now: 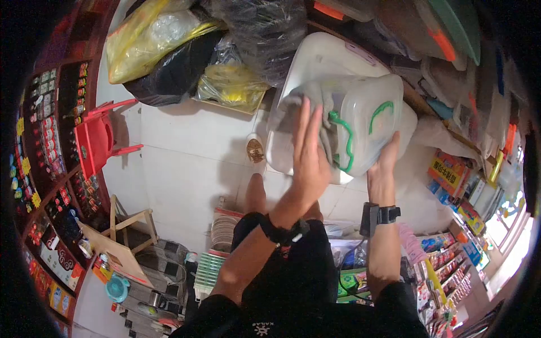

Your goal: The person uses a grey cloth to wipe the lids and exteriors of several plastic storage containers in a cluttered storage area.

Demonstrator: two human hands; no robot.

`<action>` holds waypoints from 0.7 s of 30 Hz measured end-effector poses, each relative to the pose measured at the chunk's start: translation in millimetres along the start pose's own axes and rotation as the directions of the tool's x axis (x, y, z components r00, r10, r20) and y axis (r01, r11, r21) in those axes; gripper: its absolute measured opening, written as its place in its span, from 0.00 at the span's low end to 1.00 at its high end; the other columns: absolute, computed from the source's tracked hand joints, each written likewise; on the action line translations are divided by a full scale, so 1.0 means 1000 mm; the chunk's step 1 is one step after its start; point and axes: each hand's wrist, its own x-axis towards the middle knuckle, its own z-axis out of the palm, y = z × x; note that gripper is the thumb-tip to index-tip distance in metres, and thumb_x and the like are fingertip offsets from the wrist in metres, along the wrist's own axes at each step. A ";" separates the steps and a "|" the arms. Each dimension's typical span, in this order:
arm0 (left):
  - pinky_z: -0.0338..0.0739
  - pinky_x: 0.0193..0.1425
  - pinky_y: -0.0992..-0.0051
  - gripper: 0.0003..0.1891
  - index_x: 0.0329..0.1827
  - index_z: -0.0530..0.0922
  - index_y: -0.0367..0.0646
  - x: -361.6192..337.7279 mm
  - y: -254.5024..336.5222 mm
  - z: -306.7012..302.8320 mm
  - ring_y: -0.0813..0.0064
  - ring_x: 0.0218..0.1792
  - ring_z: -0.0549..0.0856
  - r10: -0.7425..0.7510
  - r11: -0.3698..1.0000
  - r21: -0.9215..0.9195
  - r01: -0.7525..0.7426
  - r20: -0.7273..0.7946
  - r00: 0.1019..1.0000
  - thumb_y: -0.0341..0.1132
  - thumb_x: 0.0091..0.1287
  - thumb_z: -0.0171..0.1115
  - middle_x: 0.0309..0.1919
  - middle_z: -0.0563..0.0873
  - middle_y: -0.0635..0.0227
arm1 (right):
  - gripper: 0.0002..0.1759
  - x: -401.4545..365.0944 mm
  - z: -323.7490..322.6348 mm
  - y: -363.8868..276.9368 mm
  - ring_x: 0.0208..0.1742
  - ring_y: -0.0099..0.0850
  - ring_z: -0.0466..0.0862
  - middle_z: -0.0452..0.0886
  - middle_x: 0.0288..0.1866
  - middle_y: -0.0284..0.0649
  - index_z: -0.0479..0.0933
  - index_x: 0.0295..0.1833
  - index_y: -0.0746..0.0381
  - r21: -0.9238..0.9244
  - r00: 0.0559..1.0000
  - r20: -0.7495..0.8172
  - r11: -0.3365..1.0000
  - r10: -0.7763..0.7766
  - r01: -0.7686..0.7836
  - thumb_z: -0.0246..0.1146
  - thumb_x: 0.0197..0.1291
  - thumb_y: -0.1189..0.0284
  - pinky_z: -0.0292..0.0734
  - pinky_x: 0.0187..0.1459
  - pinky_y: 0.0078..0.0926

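The clear plastic storage box (369, 112) is held above the tiled floor (186, 146). It looks light, stiff and slick. The left hand (310, 152) lies open and flat, pressing a grey cloth (290, 104) to its side. The right hand (383, 169) has its grip around the lower corner; the rim or a green handle (344, 141) would likely be a surer hold.

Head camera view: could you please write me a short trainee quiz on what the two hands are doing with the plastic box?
1. True or false: the left hand lies flat, fingers stretched, on the grey cloth.
2. Which hand props the clear plastic box at its side? A: left. B: right.
3. Fill in: the box's handle is ___ in colour.
Key: 1 true; 2 B, the right hand; 3 green.
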 end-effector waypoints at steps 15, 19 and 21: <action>0.53 0.85 0.57 0.36 0.80 0.63 0.29 -0.057 -0.060 0.007 0.45 0.83 0.60 -0.181 0.983 0.034 0.180 0.004 0.984 0.13 0.63 0.42 0.82 0.61 0.41 | 0.36 -0.077 0.048 0.049 0.70 0.41 0.76 0.72 0.74 0.48 0.65 0.77 0.61 0.045 0.970 -0.241 0.998 -0.037 0.049 0.41 0.82 0.43 0.69 0.75 0.43; 0.57 0.84 0.59 0.37 0.81 0.64 0.34 -0.033 -0.062 0.007 0.45 0.82 0.62 -0.150 0.987 0.066 0.149 -0.001 0.989 0.12 0.63 0.42 0.82 0.62 0.42 | 0.35 -0.120 0.021 0.044 0.51 0.36 0.84 0.84 0.56 0.47 0.75 0.64 0.64 0.005 0.976 -0.083 0.980 0.200 -0.201 0.45 0.81 0.42 0.79 0.59 0.38; 0.57 0.84 0.60 0.38 0.80 0.65 0.34 -0.021 -0.068 0.002 0.47 0.82 0.62 -0.105 0.994 0.036 0.105 -0.003 0.994 0.12 0.62 0.41 0.82 0.62 0.44 | 0.30 -0.130 -0.001 0.021 0.51 0.37 0.85 0.86 0.49 0.46 0.78 0.57 0.68 -0.392 0.850 0.241 0.848 0.469 -0.357 0.55 0.79 0.48 0.80 0.59 0.38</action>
